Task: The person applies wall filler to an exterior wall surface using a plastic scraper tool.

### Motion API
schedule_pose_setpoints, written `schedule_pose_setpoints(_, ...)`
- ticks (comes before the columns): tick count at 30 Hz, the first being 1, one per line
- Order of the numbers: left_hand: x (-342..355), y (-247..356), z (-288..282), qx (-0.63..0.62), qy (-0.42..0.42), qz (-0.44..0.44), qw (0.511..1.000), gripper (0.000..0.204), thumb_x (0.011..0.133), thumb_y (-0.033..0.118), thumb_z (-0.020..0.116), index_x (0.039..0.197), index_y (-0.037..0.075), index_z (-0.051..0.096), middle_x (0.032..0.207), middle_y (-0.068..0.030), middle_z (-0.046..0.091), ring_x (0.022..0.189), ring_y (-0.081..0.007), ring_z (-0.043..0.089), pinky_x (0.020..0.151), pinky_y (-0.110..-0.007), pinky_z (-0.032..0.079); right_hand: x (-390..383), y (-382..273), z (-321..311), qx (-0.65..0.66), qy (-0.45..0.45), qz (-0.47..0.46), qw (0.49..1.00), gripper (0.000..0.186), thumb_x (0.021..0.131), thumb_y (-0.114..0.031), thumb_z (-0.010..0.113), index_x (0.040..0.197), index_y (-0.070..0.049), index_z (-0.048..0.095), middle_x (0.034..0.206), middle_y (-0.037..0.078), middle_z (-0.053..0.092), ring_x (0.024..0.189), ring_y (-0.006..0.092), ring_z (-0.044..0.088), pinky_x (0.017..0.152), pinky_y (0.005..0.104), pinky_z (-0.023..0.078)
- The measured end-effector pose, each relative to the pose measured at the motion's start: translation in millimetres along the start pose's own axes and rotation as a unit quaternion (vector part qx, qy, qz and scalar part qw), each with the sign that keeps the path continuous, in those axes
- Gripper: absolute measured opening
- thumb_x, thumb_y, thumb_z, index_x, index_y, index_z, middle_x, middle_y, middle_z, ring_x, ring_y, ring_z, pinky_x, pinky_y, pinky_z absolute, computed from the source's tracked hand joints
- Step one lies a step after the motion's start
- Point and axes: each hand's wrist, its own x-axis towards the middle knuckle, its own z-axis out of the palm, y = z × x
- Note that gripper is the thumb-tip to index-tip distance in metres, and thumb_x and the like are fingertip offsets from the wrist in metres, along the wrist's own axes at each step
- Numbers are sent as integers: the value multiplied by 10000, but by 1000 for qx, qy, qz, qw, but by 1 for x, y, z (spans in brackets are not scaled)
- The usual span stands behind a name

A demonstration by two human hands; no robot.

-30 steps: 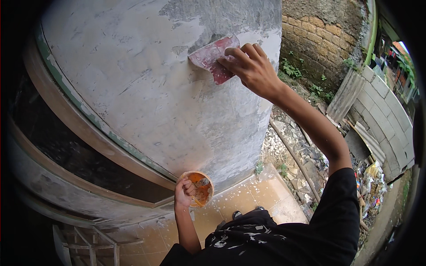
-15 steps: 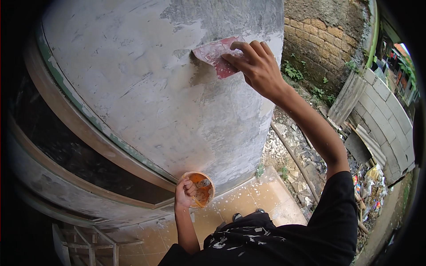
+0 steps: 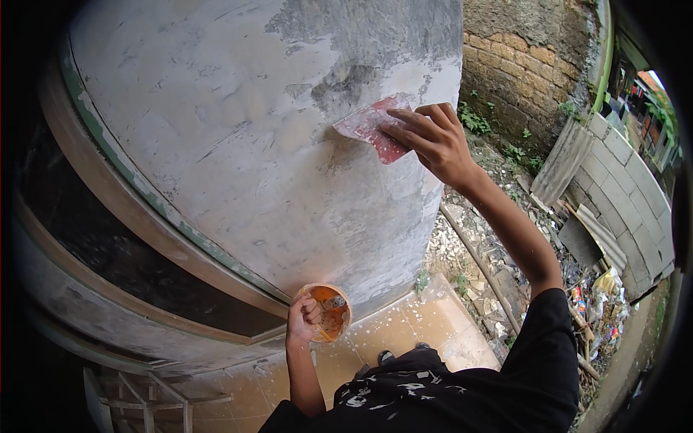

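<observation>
My right hand [image 3: 442,144] pinches a thin, flexible red putty spreader [image 3: 374,124], smeared with white. The spreader's far edge lies against a grey wall [image 3: 224,144] coated in patches of whitish putty. Low by the wall, my left hand [image 3: 303,319] grips the rim of a small orange bucket [image 3: 326,294], fingers curled over its edge. Inside the bucket are pale putty residue and a greyish lump or tool that I cannot make out clearly.
A wooden window frame [image 3: 155,231] with dark glass runs along the left. Below lies a tiled floor [image 3: 386,332] spotted with white. Rubble and a long pole [image 3: 480,267] lie right of the wall's corner. A wooden rack [image 3: 148,404] stands lower left.
My right hand has moved the spreader down and slightly right along the wall, uncovering a dark grey patch above it. My left hand and the bucket have shifted only slightly.
</observation>
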Motion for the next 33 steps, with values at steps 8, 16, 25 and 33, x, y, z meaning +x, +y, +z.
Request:
schedule_pose_setpoints(8,-1,-1,-8,-18,-3,2,1000,91,860,92,472,815,156,425,545,73,210,407,-46,178,380,-225,148,9,7,-6,-37,53,14,998,416,810,-138,623,1222,-188,598,975,-21,684,814,137,565,788,314,400)
schedule_pose_setpoints(16,-3,3,-10,4,13,9,1000,106,872,107,455,792,153,403,542,67,214,403,-48,181,373,-222,150,23,15,-19,85,26,100,991,483,815,-17,605,1271,-167,552,979,-5,672,791,173,548,773,325,417)
schedule_pose_setpoints(25,0,3,-7,2,17,8,1000,91,872,103,451,803,148,413,542,66,215,404,-46,192,370,-218,154,41,25,-9,-77,64,-36,994,441,782,-184,611,1217,-261,593,1219,-55,609,1004,159,586,883,332,418)
schedule_pose_setpoints(33,-1,-2,-8,-3,2,15,1000,70,874,91,454,826,139,439,543,66,217,403,-48,188,374,-219,153,47,34,4,-58,107,-33,992,479,823,-201,600,1293,-264,531,1064,-49,669,982,127,613,952,371,390)
